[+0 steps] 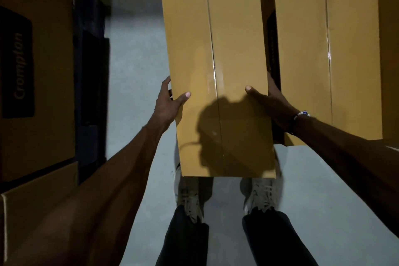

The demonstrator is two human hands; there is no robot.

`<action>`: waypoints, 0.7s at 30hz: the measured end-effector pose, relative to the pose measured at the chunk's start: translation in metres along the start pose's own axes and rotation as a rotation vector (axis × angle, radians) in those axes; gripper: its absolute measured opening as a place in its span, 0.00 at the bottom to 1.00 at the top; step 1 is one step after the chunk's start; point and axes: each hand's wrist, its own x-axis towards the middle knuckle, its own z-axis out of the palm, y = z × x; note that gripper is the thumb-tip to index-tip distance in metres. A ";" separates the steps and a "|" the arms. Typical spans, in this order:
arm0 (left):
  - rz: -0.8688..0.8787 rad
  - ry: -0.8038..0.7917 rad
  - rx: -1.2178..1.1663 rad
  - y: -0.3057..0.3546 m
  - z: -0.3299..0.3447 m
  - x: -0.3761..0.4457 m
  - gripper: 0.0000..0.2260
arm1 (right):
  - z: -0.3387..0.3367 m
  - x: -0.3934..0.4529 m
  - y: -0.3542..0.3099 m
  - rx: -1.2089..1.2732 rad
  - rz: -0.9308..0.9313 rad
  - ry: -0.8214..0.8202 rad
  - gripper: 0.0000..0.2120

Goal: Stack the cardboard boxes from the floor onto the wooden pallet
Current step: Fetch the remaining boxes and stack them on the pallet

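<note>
A tall taped cardboard box (216,49) is held up in front of me, above my feet. My left hand (168,103) grips its left side, thumb lying on the top face and fingers round the edge. My right hand (269,103) grips its right side the same way, thumb on top. A second taped cardboard box (334,49) stands close on the right, its side nearly touching the held one. No wooden pallet shows in this view.
On the left rises a stack of cardboard boxes (43,71) with a dark printed label, a lower box (38,211) beneath it, and dark blue cartons (90,71) behind. Grey floor (133,71) runs between the stacks. My shoes (261,196) stand under the held box.
</note>
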 end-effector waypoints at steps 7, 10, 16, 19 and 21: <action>0.030 0.061 -0.034 0.013 -0.025 -0.069 0.37 | 0.012 -0.046 -0.016 0.129 0.039 -0.042 0.41; 0.056 0.073 -0.045 0.043 -0.046 -0.096 0.36 | 0.008 -0.070 -0.044 0.108 0.023 -0.058 0.43; 0.153 0.102 -0.047 0.142 -0.092 -0.156 0.35 | -0.007 -0.139 -0.155 -0.034 0.016 0.047 0.46; 0.206 0.130 -0.072 0.198 -0.117 -0.198 0.37 | -0.019 -0.184 -0.229 -0.095 -0.020 0.108 0.43; 0.245 0.143 -0.081 0.237 -0.135 -0.232 0.37 | -0.030 -0.219 -0.277 -0.116 -0.062 0.127 0.43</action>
